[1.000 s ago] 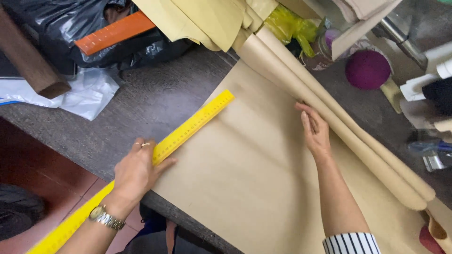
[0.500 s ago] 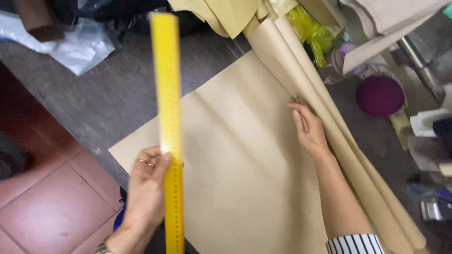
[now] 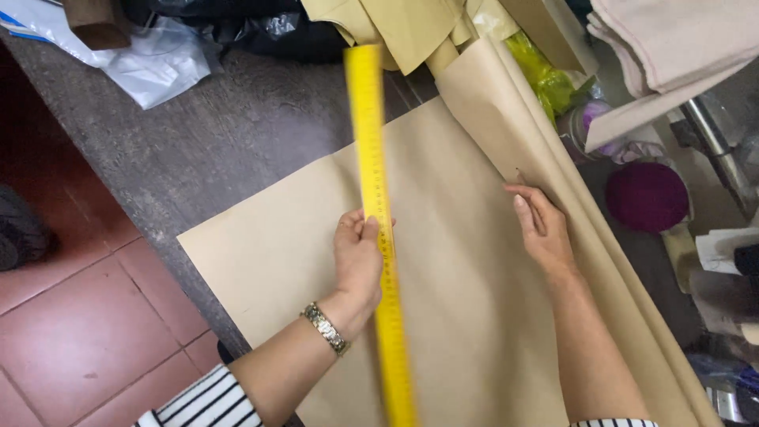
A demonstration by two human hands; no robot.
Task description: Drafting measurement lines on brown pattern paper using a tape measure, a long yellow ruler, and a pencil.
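Observation:
My left hand (image 3: 360, 265) grips a long yellow ruler (image 3: 371, 158) near its middle, holding it lengthwise over a large sheet of tan paper (image 3: 458, 316) spread on the dark grey table (image 3: 213, 142). A metal watch sits on that wrist. My right hand (image 3: 541, 225) lies flat on the sheet, fingers together, pressing it down beside the rolled part of the paper (image 3: 506, 103). A thin pencil-like stick seems to lie under the right fingers, but I cannot tell for sure.
Clear plastic bags (image 3: 150, 59) and a black bag (image 3: 277, 32) lie at the table's far side. A purple round object (image 3: 647, 196), yellow-green material (image 3: 545, 75) and folded pale cloth (image 3: 672, 47) crowd the right. Red floor tiles (image 3: 71, 316) show at left.
The left hand has swung the ruler from the sheet's left edge, diagonal, to upright and carried it rightward onto the middle of the paper. The right hand has stayed pressed on the sheet.

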